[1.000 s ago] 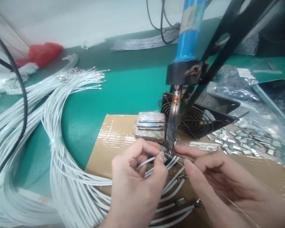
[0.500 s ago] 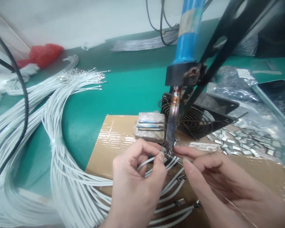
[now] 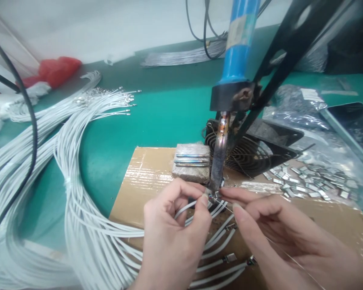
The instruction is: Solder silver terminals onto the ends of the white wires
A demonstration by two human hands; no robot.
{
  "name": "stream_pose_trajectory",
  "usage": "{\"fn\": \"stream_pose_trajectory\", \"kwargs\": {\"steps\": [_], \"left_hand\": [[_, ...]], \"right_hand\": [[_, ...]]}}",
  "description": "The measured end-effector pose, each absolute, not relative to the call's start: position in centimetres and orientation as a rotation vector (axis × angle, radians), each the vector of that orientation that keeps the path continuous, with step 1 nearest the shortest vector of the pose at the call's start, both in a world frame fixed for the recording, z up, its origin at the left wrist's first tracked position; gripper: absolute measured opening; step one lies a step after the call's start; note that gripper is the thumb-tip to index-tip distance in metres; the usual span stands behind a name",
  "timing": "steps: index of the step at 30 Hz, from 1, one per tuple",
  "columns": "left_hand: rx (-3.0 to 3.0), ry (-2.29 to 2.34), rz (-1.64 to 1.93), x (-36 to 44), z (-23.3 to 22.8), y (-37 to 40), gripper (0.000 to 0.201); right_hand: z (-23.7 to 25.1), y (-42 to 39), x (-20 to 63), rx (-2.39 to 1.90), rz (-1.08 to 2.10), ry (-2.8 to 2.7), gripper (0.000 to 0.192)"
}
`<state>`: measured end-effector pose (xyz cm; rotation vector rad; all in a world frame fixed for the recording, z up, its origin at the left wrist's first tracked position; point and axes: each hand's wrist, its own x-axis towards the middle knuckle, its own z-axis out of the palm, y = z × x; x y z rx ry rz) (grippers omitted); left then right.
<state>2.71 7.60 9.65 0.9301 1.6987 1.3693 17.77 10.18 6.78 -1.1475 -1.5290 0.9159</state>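
The soldering iron (image 3: 220, 161) has a scorched, discoloured metal shaft under a glossy blue plastic handle (image 3: 238, 40). White wires (image 3: 87, 225) look smooth and plastic-coated, with small shiny metal terminals (image 3: 308, 181) heaped nearby. The brown cardboard (image 3: 145, 177) wears glossy clear tape on a matt green tabletop (image 3: 163, 108).

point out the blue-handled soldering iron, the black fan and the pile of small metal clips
blue-handled soldering iron (image 3: 240, 36), head view, on the blue handle
black fan with round wire grille (image 3: 248, 155), head view, on the grille
pile of small flat metal clips (image 3: 311, 181), head view, middle of the pile
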Motion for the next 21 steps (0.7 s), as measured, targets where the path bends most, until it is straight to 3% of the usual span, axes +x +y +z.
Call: {"fn": "stream_pose_trajectory", "kwargs": {"steps": [21], "left_hand": [[0.973,1.676,1.363,2.96,9.69,7.47,0.015]], "right_hand": [[6.4,9.71,17.84,-1.262,0.94,-1.458,0.022]]}}
